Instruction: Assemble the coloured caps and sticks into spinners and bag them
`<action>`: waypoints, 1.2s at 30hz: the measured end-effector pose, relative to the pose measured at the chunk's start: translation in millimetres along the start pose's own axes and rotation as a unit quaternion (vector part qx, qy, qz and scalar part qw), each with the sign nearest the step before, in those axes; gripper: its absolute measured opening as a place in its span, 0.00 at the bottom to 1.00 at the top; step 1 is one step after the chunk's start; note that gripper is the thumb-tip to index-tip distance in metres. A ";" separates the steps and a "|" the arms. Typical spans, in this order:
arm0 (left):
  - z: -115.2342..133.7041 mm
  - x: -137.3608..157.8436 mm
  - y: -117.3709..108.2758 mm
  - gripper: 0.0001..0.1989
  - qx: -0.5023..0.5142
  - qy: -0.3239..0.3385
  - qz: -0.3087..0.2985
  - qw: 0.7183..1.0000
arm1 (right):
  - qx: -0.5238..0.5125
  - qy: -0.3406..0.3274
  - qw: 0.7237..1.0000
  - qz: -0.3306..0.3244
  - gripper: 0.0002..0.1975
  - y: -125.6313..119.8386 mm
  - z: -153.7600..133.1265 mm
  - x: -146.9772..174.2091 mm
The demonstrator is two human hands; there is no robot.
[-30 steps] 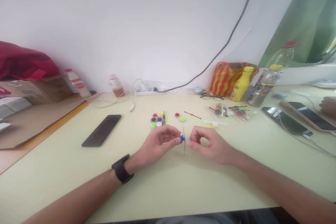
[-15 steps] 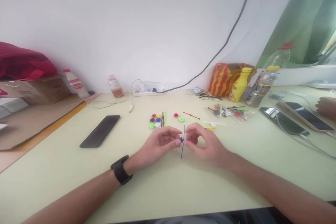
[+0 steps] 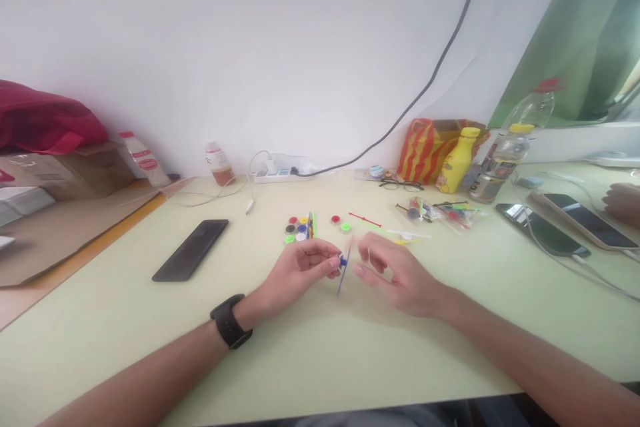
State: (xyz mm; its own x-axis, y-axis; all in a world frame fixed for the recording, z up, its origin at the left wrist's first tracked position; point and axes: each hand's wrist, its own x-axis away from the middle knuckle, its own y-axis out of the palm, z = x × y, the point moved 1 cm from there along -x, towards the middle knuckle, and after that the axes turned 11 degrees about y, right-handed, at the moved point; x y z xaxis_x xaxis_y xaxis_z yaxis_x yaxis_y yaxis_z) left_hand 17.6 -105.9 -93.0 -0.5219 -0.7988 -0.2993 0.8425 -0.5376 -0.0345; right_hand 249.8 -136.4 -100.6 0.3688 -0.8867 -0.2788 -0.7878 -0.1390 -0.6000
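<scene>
My left hand pinches a small blue plastic hub with a long thin blue pointer across its end. The pointer stands steeply, tilted a little to the right at the top. Just right of it, my right hand is held with thumb and fingers apart, holding nothing. Behind the hands lie a red disc, a green disc and a red arrow-tipped pointer. Several coloured discs sit in rows beside a bundle of coloured sticks.
A black phone lies at left. Clear bags of parts, glasses, a yellow bottle and a striped bag are at back right. Two cabled phones lie near another person's hand. A power strip sits by the wall.
My right hand has let go of the blue piece and moved slightly right, its fingers opening. The pointer has shifted a little left and leans more, still in my left hand.
</scene>
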 end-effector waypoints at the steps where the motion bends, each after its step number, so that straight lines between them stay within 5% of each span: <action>1: 0.2 0.0 0.0 0.14 0.001 0.002 0.002 1.000 | -0.006 0.006 0.999 -0.043 0.19 0.2 -0.7 -0.5; 4: -0.3 0.1 -0.5 0.14 0.002 0.004 0.001 1.000 | -0.031 0.009 0.996 -0.087 0.28 2.5 -1.4 -2.0; 13: -3.1 1.7 -0.9 0.13 0.012 -0.008 -0.028 1.000 | -0.094 0.033 0.995 -0.016 0.09 4.7 -6.6 -2.5; 21: -3.1 2.2 -1.5 0.12 0.019 -0.003 -0.028 0.999 | -0.119 0.023 0.992 -0.018 0.05 6.2 -6.5 -3.3; 30: -0.7 0.0 -3.1 0.13 -0.054 0.026 0.028 0.998 | -0.254 0.161 0.953 -0.029 0.41 7.3 0.1 -3.8; 32: -0.9 -0.5 -3.7 0.13 -0.079 0.039 0.035 0.996 | -0.288 0.177 0.940 -0.038 0.35 9.2 0.9 -4.4; 35: -2.6 -0.5 -4.4 0.12 -0.089 0.045 0.030 0.995 | -0.286 0.167 0.939 -0.089 0.15 8.8 1.8 -5.9; 36: -3.4 -0.4 -4.6 0.12 -0.089 0.045 0.028 0.995 | -0.280 0.150 0.942 -0.109 0.19 7.7 2.1 -6.6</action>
State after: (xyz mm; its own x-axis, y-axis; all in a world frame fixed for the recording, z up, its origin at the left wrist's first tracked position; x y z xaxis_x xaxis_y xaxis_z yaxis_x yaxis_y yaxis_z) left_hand 14.4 -102.2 -95.9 -0.4660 -0.7945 -0.3893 0.8845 -0.4299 -0.1815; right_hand 242.4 -130.7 -104.9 0.4611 -0.8837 0.0800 -0.8776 -0.4675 -0.1057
